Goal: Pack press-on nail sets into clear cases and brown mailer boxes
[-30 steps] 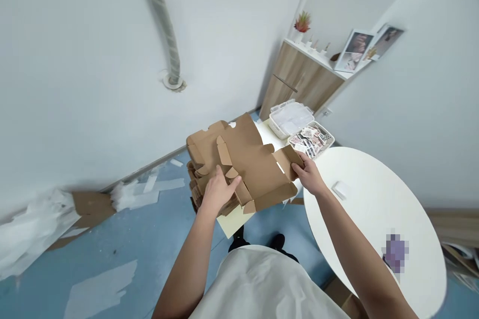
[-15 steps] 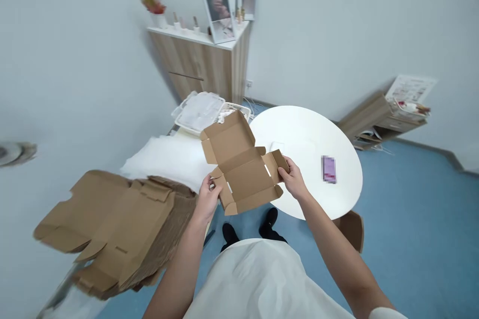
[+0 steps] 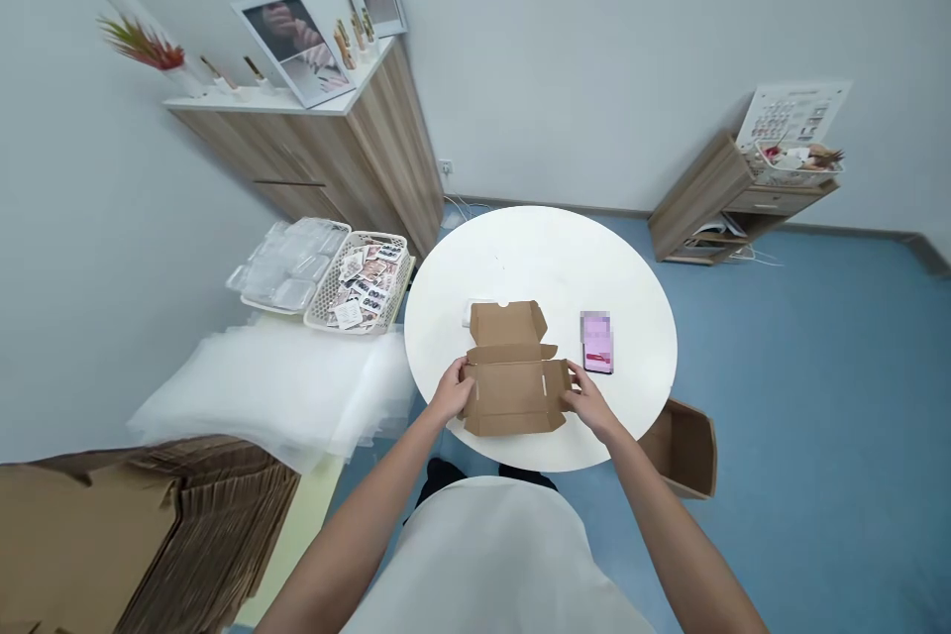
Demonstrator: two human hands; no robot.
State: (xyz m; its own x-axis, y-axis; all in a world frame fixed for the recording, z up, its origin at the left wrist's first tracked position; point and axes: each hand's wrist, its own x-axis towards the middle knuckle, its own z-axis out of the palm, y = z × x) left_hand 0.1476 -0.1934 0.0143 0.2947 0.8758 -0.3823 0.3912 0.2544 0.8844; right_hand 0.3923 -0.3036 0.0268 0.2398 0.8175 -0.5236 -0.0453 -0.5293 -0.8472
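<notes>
Unfolded Carton point(image 3: 509, 386) Held by Its Sides at the Round Table point(image 3: 535, 253)

The brown carton lies opened out over the near part of the white table, its inner face up and its lid panel pointing away from the person. The left hand point(image 3: 452, 390) pinches the carton's left side, thumb on top, the other fingers partly hidden at the edge. The right hand point(image 3: 589, 402) pinches the folded flap on the opposite side. Whether the cardboard rests fully on the tabletop or sits slightly above it cannot be told.

Just beyond the right hand lies a phone point(image 3: 597, 344) (its lit screen is pinkish purple and blurred). A small white object point(image 3: 468, 314) shows partly behind the lid panel's left edge.

To the left, white sheets point(image 3: 267, 386) lie in a loose pile, with a stack of flattened cardboard point(image 3: 215, 525) nearer the person. Past the sheets, a basket of printed cards point(image 3: 364, 282) stands beside a basket of clear packs point(image 3: 293, 263). An open brown box point(image 3: 678, 449) stands on the blue floor, right of the table.
</notes>
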